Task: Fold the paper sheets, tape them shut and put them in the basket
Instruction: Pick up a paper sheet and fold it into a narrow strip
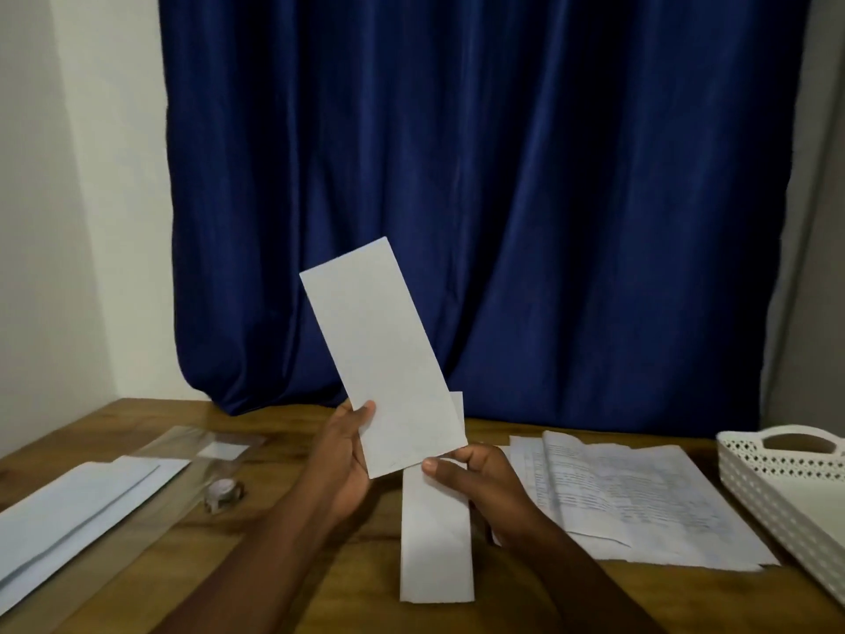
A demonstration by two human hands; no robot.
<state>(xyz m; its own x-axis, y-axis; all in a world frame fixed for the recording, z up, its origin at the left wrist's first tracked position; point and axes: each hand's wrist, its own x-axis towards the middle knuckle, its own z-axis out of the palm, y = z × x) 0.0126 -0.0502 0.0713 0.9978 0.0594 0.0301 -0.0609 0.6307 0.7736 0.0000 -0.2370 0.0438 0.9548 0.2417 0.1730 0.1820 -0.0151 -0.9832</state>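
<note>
Both hands, left hand (347, 455) and right hand (475, 478), pinch folded sheet (382, 354) upright, untaped. Risk: loose grip lets folds spring open.

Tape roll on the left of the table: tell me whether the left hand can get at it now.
Probably not yet: the left hand grips the folded paper. Nothing lies between it and the tape roll.

No readable text anywhere. The printed sheets (631, 491) on the table carry rows of small print, too blurred to read. The folded paper (388, 354) shows no legible marks.
</note>
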